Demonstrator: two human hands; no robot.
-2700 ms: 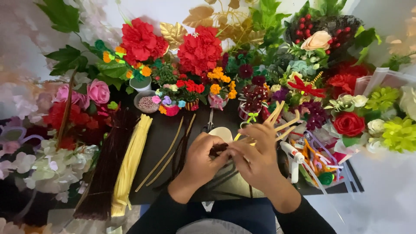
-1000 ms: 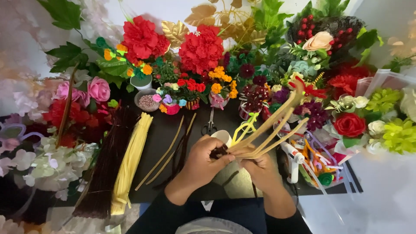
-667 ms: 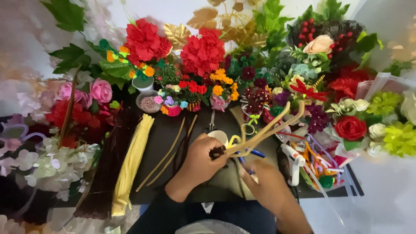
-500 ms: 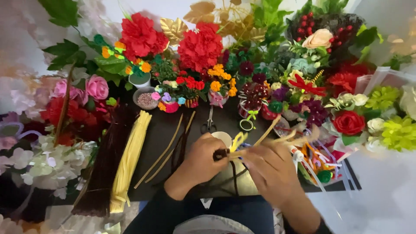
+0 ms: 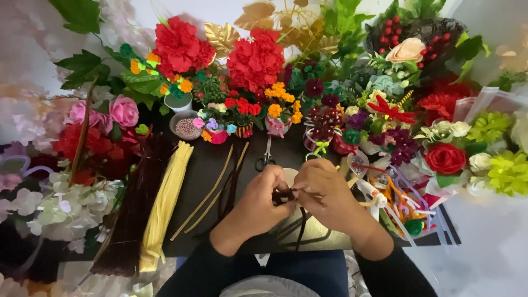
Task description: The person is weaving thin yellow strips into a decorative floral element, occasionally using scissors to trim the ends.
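Now both hands [image 5: 300, 199] pinch the dark stems [image 5: 286, 196]; tan stems gone.

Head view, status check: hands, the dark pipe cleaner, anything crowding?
Left hand and right hand both pinch dark pipe cleaner. Scissors just beyond, apart.

Bare mat [image 5: 209, 165] left of hands passable; yellow stem bundle [image 5: 165, 203], scissors [image 5: 265, 157], flower pots [image 5: 242, 113] hem it.
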